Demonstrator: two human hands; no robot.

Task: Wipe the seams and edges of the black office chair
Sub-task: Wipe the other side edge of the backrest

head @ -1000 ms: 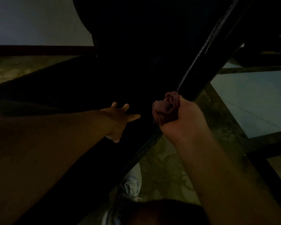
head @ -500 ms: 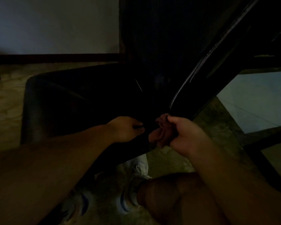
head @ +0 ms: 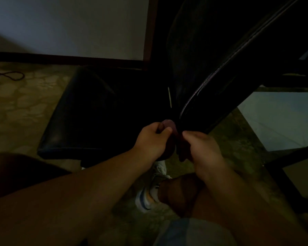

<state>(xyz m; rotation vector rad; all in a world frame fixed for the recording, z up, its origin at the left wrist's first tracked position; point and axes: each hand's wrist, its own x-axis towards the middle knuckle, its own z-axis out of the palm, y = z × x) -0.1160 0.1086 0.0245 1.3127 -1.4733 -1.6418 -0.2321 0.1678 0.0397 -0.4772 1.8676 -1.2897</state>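
Nearest the camera, a bare knee [head: 178,194] and a white sneaker [head: 149,196] with blue trim stand on the patterned floor [head: 21,107], with both forearms reaching forward above them. The left hand [head: 152,141] is curled, its thumb and fingers pinching a small reddish cloth [head: 169,126] that bulges out just above the knuckles. The right hand [head: 201,146] sits just beside it, fingers curled too and thumb pointing at the cloth; it looks to grip the lower part of the same cloth, though the dim light leaves that unclear. Both hands meet at the near corner of the black office chair — right where the seat [head: 82,121] joins the base of the backrest [head: 199,50]. The seat spreads to the left, dark and faintly glossy along its front edge. The armrest [head: 226,75] slants up to the right from the hands, a thin shine tracing its rim. Beyond lie a cable [head: 11,75] on the floor at far left, a dark baseboard [head: 60,58] and a pale wall [head: 69,23].
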